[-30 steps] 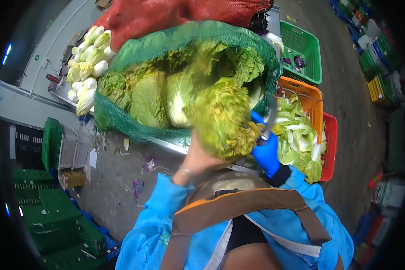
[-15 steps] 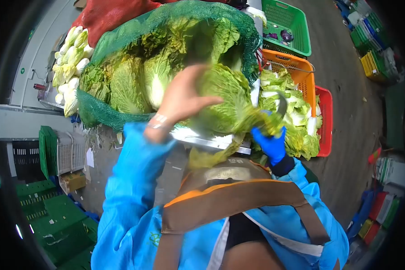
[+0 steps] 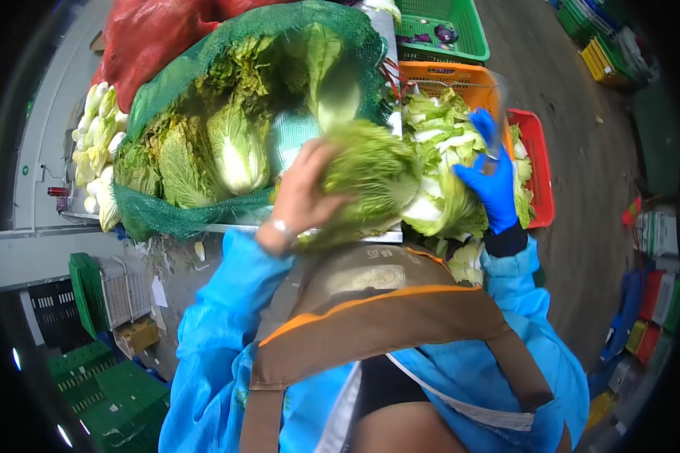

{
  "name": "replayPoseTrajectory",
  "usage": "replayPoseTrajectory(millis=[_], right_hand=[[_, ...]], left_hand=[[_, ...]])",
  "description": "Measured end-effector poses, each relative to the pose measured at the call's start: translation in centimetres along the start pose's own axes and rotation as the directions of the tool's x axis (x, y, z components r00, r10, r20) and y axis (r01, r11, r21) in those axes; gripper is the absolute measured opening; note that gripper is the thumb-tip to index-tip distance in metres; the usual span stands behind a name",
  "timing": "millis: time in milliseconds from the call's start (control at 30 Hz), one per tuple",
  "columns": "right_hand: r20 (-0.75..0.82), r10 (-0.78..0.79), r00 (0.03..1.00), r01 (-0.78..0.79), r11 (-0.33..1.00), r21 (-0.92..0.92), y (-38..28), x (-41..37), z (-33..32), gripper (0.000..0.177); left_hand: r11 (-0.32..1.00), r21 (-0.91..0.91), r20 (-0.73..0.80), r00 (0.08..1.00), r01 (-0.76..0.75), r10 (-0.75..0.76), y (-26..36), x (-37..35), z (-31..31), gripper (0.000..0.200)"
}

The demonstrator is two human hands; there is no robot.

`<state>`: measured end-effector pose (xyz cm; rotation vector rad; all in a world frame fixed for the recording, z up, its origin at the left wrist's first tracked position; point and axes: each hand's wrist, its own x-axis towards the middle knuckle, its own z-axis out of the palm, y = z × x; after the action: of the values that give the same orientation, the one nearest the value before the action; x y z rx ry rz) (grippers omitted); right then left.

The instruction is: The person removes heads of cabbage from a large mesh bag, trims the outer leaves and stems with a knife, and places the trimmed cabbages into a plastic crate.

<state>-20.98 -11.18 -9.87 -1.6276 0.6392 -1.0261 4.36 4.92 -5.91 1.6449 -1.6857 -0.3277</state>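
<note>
My bare left hand (image 3: 302, 192) curves around the leafy left side of a napa cabbage (image 3: 370, 170), slightly blurred by motion. The cabbage lies on its side at the table's front edge, its pale base facing right. My right hand (image 3: 497, 189), in a blue glove, is over the trimmed leaves (image 3: 449, 166), apart from the cabbage. A knife (image 3: 494, 147) shows between its fingers, its blade blurred and hard to make out. More napa cabbages (image 3: 236, 147) with some browned leaves sit in the open green mesh bag (image 3: 151, 219) behind my left hand.
The orange crate (image 3: 461, 74) and the red crate (image 3: 538, 170) hold cut leaves at the right. Behind them stands a green crate (image 3: 480, 30) with purple pieces. Red sacks (image 3: 151, 45) and a pile of white-stemmed vegetables (image 3: 98, 155) are at the left. Green crates (image 3: 121, 392) stand lower left.
My left hand has come down onto the cabbage's left side. The cabbage's pale base now shows at right. My right hand has moved up and right, and the yellowish leaves near it are gone.
</note>
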Motion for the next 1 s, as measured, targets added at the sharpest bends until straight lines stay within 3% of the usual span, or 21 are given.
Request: replayPoseTrajectory(millis=[67, 100, 167, 233, 300, 367, 400, 433, 467, 500, 567, 600, 633, 700, 767, 833, 867, 900, 933, 967, 1000], right_hand=[[0.256, -0.049, 0.966, 0.049, 0.999, 0.006, -1.5, 1.1, 3.2, 0.096], [0.375, 0.089, 0.923, -0.085, 0.996, -0.026, -0.3, 0.8, 3.9, 0.09], [0.327, 0.188, 0.926, -0.235, 0.966, 0.109, 1.2, 1.4, 4.8, 0.06], [0.051, 0.256, 0.965, -0.257, 0.966, 0.003, 4.0, 1.5, 4.1, 0.028], [-0.067, 0.241, 0.968, -0.229, 0.961, 0.152, 4.3, 1.4, 5.9, 0.02], [-0.239, 0.004, 0.971, -0.085, 0.941, -0.328, 2.3, 0.9, 8.4, 0.025], [-0.232, -0.213, 0.949, 0.084, 0.881, -0.466, 2.2, 1.4, 9.5, 0.027], [-0.198, -0.235, 0.952, 0.087, 0.824, -0.56, 2.0, 1.9, 10.3, 0.028], [-0.226, -0.179, 0.958, 0.016, 0.816, -0.578, 3.1, 2.3, 10.4, 0.029], [-0.254, -0.123, 0.959, -0.055, 0.802, -0.595, 4.4, 2.8, 10.3, 0.029], [-0.403, -0.089, 0.911, -0.191, 0.775, -0.603, 8.6, 4.7, 6.9, 0.023], [-0.361, 0.067, 0.93, -0.32, 0.629, -0.708, 11.2, 4.7, 4.1, 0.024], [-0.343, 0.221, 0.913, -0.408, 0.451, -0.794, 13.1, 4.5, 2.7, 0.025], [-0.278, 0.431, 0.858, -0.476, 0.464, -0.747, 14.4, 2.6, 3.9, 0.032], [-0.258, 0.468, 0.845, -0.481, 0.458, -0.747, 16.0, 1.8, 3.6, 0.042], [-0.301, 0.336, 0.892, -0.45, 0.704, -0.55, 19.1, 2.0, 0.9, 0.049], [-0.289, 0.394, 0.872, -0.482, 0.594, -0.644, 15.3, 2.6, -0.9, 0.058], [-0.29, 0.23, 0.929, -0.37, 0.589, -0.718, 14.7, 2.5, -3.1, 0.058], [-0.309, 0.06, 0.949, -0.251, 0.736, -0.628, 14.0, 2.0, -5.2, 0.049], [-0.328, 0.003, 0.945, -0.222, 0.742, -0.633, 8.8, 2.0, -5.4, 0.036], [-0.319, -0.119, 0.94, -0.092, 0.814, -0.574, 4.9, 1.7, -5.1, 0.029]], left_hand=[[0.973, 0.091, 0.083, 0.976, -0.211, 0.203, 1.4, 2.1, 0.6, 0.062], [0.919, 0.154, 0.132, 0.93, -0.362, 0.344, 0.6, 2.4, 1.3, 0.057], [0.94, 0.186, 0.019, 0.957, -0.287, 0.289, -0.5, 1.1, 2.1, 0.053], [0.994, 0.1, -0.146, 0.989, 0.036, -0.021, -1.1, -0.8, 1.8, 0.05], [0.971, 0.125, 0.07, 0.974, 0.206, -0.216, -2.1, -2.0, -1.1, 0.072], [0.898, 0.28, -0.022, 0.938, 0.338, -0.346, 0.3, -0.7, -1.7, 0.087], [0.882, 0.367, 0.07, 0.936, 0.296, -0.344, 1.6, 0.2, -1.2, 0.094], [0.862, 0.445, 0.156, 0.926, 0.243, -0.342, 2.7, 1.6, -0.3, 0.1], [0.831, 0.346, 0.315, 0.781, 0.435, -0.54, 3.8, 3.1, 0.7, 0.105], [0.777, 0.408, 0.35, 0.704, 0.479, -0.618, 2.9, 3.5, 2.3, 0.109], [0.815, 0.4, 0.267, 0.798, 0.419, -0.541, 0.7, 1.3, 5.0, 0.114], [0.877, 0.32, 0.205, 0.877, 0.36, -0.434, -0.2, -0.3, 5.0, 0.116], [0.875, 0.321, 0.205, 0.876, 0.362, -0.437, -1.5, -1.3, 4.7, 0.116], [0.94, -0.11, 0.283, 0.917, 0.323, -0.282, -3.6, -1.3, 3.0, 0.114], [0.809, -0.246, 0.475, 0.794, 0.534, -0.38, -6.1, -0.5, 2.4, 0.113], [0.931, -0.013, 0.401, 0.855, 0.364, -0.329, -5.1, 1.1, 1.0, 0.114], [0.882, 0.24, 0.373, 0.801, 0.405, -0.469, -1.9, 2.4, 0.0, 0.116], [0.771, 0.471, 0.31, 0.739, 0.428, -0.599, 1.2, 2.7, 0.1, 0.117], [0.834, 0.392, 0.253, 0.826, 0.388, -0.503, 1.3, 1.9, 1.5, 0.12], [0.798, 0.361, 0.116, 0.826, 0.483, -0.552, 0.3, 0.9, 4.4, 0.114], [0.777, 0.391, 0.107, 0.814, 0.494, -0.571, 0.7, 0.6, 5.0, 0.11]])
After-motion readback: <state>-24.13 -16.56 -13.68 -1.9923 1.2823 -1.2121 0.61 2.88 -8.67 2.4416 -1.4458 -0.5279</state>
